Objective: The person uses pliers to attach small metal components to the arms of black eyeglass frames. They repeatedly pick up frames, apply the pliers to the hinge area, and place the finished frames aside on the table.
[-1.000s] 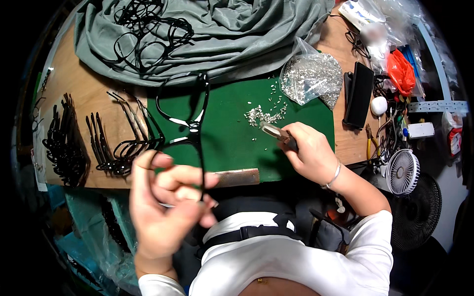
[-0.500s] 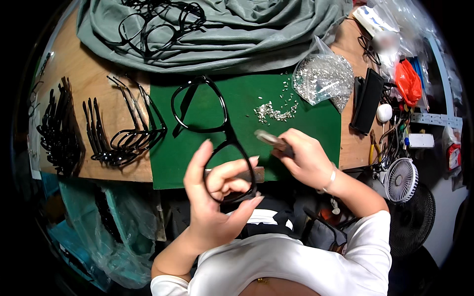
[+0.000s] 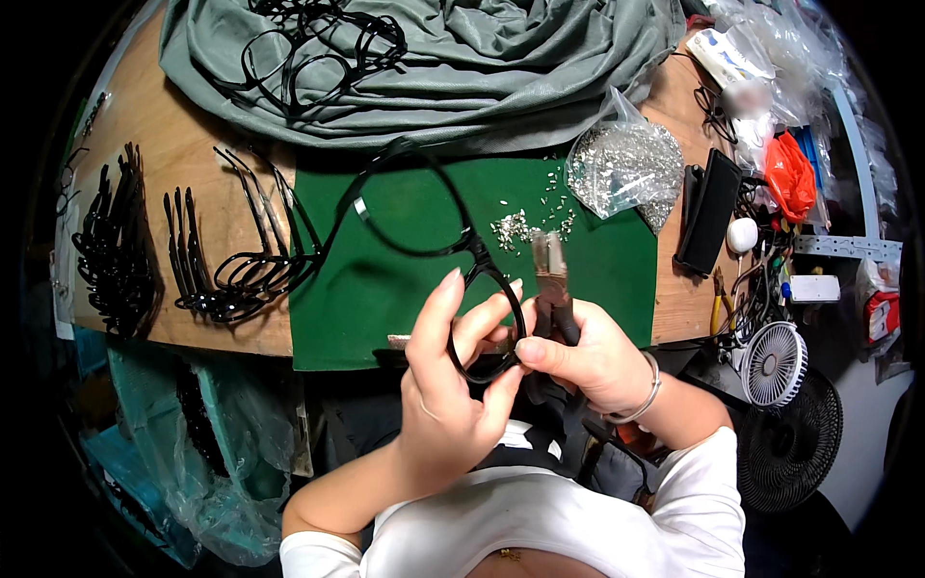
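My left hand (image 3: 445, 390) is closed on a black eyeglass frame (image 3: 472, 247), its fingers and thumb around the near rim. The frame stands tilted above a green mat (image 3: 356, 318), with the far rim pointing away to the left. In my right hand (image 3: 607, 356) is a pair of pliers (image 3: 551, 281), jaws pointing away from me. My right thumb reaches over to the near rim and touches it or is very close. Beyond the plier jaws lie small silvery metal pieces (image 3: 513, 229), loose on the mat.
A clear bag of metal pieces (image 3: 617, 173) rests at the mat's far right. Black frames (image 3: 265, 275) and a dark pile (image 3: 118, 250) stand on the left. Grey cloth (image 3: 462, 96) bearing more frames lies at the back. A black case (image 3: 708, 212) and small fan (image 3: 774, 364) are right.
My right hand has come left to the frame, and the pliers have turned from pointing left to pointing away from me. The left hand with the frame has shifted right.
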The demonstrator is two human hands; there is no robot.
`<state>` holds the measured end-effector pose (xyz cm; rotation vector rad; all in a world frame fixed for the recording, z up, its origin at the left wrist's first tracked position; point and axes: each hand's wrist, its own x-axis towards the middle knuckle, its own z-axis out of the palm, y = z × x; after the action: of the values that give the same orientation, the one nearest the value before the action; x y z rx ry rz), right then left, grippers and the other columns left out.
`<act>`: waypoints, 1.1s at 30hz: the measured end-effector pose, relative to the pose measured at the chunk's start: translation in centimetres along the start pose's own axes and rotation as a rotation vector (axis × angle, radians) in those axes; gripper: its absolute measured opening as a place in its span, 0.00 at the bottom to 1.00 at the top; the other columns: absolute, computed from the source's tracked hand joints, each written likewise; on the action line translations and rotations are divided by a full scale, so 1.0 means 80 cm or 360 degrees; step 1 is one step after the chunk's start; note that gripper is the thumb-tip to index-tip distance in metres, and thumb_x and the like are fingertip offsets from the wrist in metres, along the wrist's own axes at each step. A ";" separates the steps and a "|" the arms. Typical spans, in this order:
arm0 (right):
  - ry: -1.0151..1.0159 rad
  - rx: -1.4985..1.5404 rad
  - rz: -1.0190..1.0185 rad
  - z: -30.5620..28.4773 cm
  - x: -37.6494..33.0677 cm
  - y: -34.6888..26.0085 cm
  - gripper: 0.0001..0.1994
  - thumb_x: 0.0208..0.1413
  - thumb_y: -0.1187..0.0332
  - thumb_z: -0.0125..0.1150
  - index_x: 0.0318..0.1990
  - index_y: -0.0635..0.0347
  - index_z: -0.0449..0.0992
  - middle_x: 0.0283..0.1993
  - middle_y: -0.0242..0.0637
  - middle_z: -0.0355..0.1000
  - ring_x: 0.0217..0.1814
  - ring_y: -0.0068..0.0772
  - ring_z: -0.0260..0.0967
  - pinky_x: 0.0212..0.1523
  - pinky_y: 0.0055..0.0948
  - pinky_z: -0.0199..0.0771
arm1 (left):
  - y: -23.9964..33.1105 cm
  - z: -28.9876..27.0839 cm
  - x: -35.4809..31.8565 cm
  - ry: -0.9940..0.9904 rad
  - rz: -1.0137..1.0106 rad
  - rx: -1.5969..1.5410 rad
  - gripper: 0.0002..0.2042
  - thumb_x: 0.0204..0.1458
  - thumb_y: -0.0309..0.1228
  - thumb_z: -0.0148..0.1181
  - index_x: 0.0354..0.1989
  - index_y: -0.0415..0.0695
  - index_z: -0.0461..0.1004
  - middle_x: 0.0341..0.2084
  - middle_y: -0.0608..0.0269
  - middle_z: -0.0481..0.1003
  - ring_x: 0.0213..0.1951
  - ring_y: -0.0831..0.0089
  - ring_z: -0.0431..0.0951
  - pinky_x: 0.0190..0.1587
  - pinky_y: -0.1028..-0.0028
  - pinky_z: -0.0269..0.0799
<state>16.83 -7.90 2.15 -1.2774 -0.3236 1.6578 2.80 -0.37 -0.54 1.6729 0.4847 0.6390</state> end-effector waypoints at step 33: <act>-0.0405 -0.1567 -0.0186 -0.033 0.003 -0.026 0.25 0.49 0.53 0.52 0.42 0.71 0.65 0.35 0.54 0.68 0.39 0.49 0.67 0.40 0.35 0.66 | 0.018 -0.035 0.009 -0.0177 -0.0600 -0.0675 0.38 0.42 0.13 0.52 0.57 0.43 0.32 0.49 0.42 0.60 0.40 0.70 0.72 0.42 0.76 0.70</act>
<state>20.20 -7.57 2.34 -1.6723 -1.4712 1.5890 1.50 1.96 1.31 1.1685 0.5256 0.3381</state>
